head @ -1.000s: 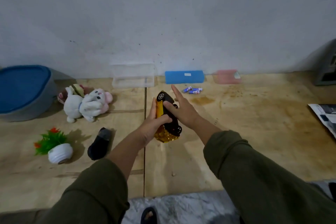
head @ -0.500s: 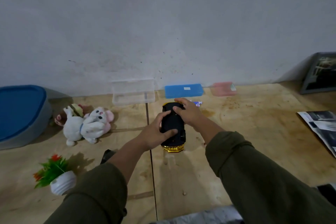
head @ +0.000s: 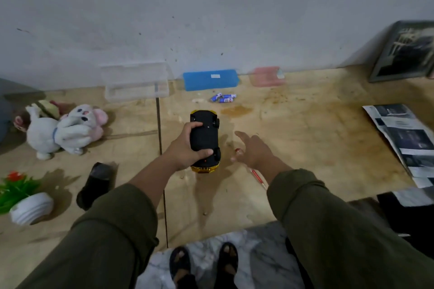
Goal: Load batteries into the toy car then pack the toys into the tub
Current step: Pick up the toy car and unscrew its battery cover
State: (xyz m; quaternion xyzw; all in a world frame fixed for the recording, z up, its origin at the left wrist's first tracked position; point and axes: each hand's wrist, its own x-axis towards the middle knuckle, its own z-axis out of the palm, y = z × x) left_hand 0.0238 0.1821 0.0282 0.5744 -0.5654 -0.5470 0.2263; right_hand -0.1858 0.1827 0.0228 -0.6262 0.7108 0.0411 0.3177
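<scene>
The toy car [head: 204, 135] lies upside down on the wooden table, black underside up, gold body showing at its near end. My left hand [head: 185, 149] is wrapped around its left side. My right hand [head: 254, 151] is off the car, just to its right, fingers spread over a thin red-handled tool [head: 258, 177] lying on the table; I cannot tell whether it touches the tool. Several small blue batteries [head: 224, 98] lie beyond the car. A clear plastic tub [head: 136, 83] stands at the wall, back left.
A blue box [head: 211, 80] and a pink box [head: 266, 76] sit by the wall. White plush rabbit [head: 64, 130], a black object [head: 96, 183] and a potted fake plant [head: 25, 202] lie left. Newspaper [head: 404, 141] and a framed picture [head: 404, 51] are right.
My right hand has let go of the car and moved right, over the red-handled tool. The car now rests upside down on the table in my left hand. The view has tilted downward.
</scene>
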